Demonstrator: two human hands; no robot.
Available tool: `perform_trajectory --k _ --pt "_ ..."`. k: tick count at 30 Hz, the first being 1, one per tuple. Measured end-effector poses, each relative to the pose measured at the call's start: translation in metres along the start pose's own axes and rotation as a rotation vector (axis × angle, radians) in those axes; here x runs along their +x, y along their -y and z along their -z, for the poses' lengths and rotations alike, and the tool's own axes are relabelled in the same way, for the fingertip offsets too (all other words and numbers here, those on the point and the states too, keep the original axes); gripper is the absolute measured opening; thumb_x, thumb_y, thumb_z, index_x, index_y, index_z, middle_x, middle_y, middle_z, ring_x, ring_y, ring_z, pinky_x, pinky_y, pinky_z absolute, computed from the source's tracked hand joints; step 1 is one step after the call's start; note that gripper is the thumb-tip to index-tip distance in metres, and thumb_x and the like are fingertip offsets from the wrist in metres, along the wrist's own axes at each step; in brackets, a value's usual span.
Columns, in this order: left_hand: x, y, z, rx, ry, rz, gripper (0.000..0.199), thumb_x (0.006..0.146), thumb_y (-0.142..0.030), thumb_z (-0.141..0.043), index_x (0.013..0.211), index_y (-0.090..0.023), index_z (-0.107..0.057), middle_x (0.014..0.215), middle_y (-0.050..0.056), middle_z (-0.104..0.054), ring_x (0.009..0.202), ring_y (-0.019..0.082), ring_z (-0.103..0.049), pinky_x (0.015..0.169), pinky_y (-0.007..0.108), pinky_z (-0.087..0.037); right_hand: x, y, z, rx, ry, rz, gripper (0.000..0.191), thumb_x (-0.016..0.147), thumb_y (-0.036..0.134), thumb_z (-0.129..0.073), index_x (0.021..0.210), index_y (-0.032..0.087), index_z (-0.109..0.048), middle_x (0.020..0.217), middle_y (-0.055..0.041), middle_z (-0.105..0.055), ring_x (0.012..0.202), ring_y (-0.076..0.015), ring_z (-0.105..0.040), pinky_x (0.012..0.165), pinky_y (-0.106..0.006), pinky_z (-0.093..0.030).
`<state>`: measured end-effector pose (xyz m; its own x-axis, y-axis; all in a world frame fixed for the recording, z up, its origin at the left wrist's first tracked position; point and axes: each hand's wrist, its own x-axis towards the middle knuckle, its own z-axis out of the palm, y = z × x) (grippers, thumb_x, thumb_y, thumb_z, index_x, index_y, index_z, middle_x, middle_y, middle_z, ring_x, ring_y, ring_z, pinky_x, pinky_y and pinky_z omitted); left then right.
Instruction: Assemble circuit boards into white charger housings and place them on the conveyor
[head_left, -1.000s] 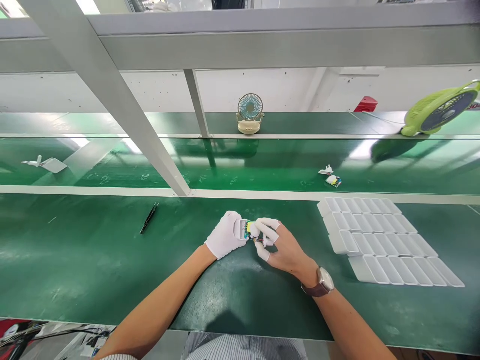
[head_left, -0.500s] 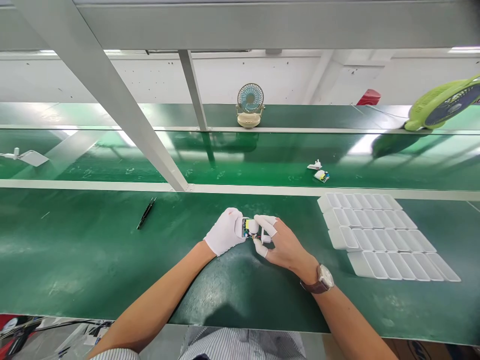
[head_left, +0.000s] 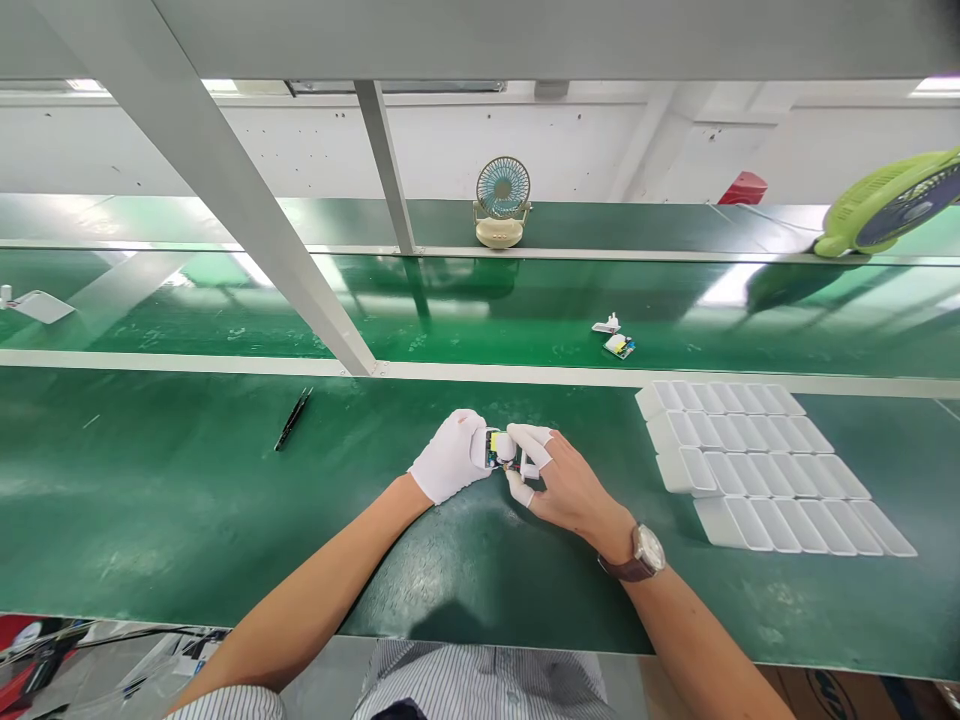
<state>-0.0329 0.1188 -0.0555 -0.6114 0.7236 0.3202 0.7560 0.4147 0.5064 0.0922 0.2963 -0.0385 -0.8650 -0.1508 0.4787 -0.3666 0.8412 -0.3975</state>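
In front of me, above the green bench, my left hand (head_left: 452, 457) in a white glove grips one end of a small charger circuit board (head_left: 495, 447) with a yellow part on it. From the other side, my right hand (head_left: 556, 474) closes around the same assembly. White finger covers sit on its thumb and some fingers, next to a white plug piece (head_left: 529, 468). My fingers hide part of the board, so how the pieces join cannot be made out. Black tweezers (head_left: 293, 419) lie on the bench to the left.
White divided trays (head_left: 742, 525) stand in rows at the right. Beyond the pale rail (head_left: 510, 373), a green belt (head_left: 450, 340) bears a white plug piece (head_left: 607, 325), another circuit board (head_left: 619, 346) and a white part (head_left: 43, 306). A small fan (head_left: 502, 205) and a green fan (head_left: 885, 205) stand behind.
The loose pieces on the green belt have slid left. My hands keep hold of the board and plug piece, nearly still. The view has shifted slightly.
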Motion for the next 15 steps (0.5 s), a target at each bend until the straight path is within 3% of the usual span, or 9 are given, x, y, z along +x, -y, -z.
perform_trajectory --k 6,10,15 --pt "0.002 -0.004 0.002 0.038 0.014 -0.005 0.03 0.073 -0.019 -0.066 0.065 -0.025 -0.038 0.067 0.001 -0.049 0.072 0.02 -0.052 0.073 0.036 -0.047 0.002 0.004 -0.001 0.002 0.034 -0.013 0.068 0.092 0.015 -0.056 0.155 0.025 -0.033 0.131 -0.0127 -0.061 0.117 -0.0316 -0.06 0.098 -0.051 -0.056" --pt "0.003 -0.008 0.002 0.016 0.049 0.002 0.026 0.072 -0.023 -0.068 0.064 -0.024 -0.043 0.068 0.002 -0.051 0.075 0.021 -0.053 0.075 0.037 -0.046 0.003 0.006 -0.007 0.006 0.043 -0.012 0.067 0.092 0.017 -0.057 0.155 0.023 -0.033 0.133 -0.0133 -0.061 0.113 -0.0311 -0.061 0.098 -0.052 -0.056" --pt "0.005 -0.014 0.009 -0.055 0.119 0.011 0.02 0.072 -0.032 -0.073 0.07 -0.024 -0.054 0.068 0.0 -0.053 0.07 0.02 -0.054 0.071 0.035 -0.045 0.0 0.003 -0.011 0.131 0.04 -0.098 0.071 0.092 0.034 -0.069 0.154 0.023 -0.037 0.134 -0.0156 -0.061 0.119 -0.0326 -0.062 0.1 -0.053 -0.056"
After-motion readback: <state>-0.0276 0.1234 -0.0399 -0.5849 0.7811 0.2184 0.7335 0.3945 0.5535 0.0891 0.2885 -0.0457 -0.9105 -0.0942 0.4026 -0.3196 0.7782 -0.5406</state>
